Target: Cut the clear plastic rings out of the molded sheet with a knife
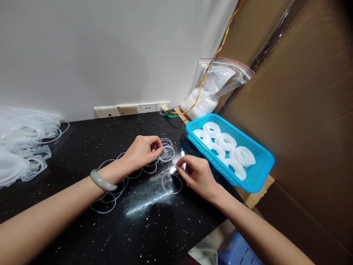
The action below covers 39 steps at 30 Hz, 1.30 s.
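My left hand [145,150], with a pale green bangle [103,180] on its wrist, is closed in a pinch at the edge of a loose bunch of thin clear rings [168,151], which it seems to grip. To its right, my right hand [197,173] is closed too, thumb against forefinger; what lies between those fingertips is too small to make out. Just below them is a single thin ring [171,183] on the black speckled counter [154,232]. More thin rings [109,206] lie overlapping in a row beneath my left forearm, which partly hides them.
A blue perforated basket [264,162] holding several white ring coils [242,156] stands at the right. Clear bags of rings [22,147] lie at the left. Behind are a zip bag [212,84], wall sockets [147,108] and a twisted yellow-red wire [205,75]. Brown cardboard [303,103] rises at right.
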Tool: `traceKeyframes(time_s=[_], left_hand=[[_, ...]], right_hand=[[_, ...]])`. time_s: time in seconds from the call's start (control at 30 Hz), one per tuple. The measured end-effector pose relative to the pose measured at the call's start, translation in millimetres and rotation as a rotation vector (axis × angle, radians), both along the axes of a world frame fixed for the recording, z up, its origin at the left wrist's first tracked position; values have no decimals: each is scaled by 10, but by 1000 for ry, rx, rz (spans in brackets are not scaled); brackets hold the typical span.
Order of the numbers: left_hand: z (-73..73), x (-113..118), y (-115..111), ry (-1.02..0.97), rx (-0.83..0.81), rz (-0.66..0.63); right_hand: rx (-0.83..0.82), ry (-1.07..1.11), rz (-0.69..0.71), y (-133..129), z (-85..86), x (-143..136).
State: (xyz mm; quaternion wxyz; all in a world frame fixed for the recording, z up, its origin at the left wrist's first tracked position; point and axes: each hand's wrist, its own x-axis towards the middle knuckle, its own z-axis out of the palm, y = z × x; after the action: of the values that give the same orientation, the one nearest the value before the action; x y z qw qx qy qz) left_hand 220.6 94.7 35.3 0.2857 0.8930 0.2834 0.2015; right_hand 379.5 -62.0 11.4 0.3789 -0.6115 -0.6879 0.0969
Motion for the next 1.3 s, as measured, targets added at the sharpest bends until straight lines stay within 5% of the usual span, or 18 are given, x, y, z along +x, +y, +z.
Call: traceKeyframes(time_s=[0.23, 0.43, 0.7, 0.93, 1.1, 1.3], left_hand=[[-67, -183, 4, 8, -278, 34], [-46, -331, -75, -87, -479, -37], [-54, -461, -21, -4, -291, 89], [-164, -480, 101, 42, -131, 85], [-178, -487, 161, 153, 86, 91], [-192, -558, 201, 213, 119, 127]], right_hand=[[49, 106, -29, -1, 136, -69], [-41, 219, 79, -180, 162, -65], [-277, -129, 29, 23, 53, -31], [-465, -557, 27, 181, 206, -194], [-446, -582, 58, 397, 282, -145], [-332, -680, -120, 835, 210, -78]])
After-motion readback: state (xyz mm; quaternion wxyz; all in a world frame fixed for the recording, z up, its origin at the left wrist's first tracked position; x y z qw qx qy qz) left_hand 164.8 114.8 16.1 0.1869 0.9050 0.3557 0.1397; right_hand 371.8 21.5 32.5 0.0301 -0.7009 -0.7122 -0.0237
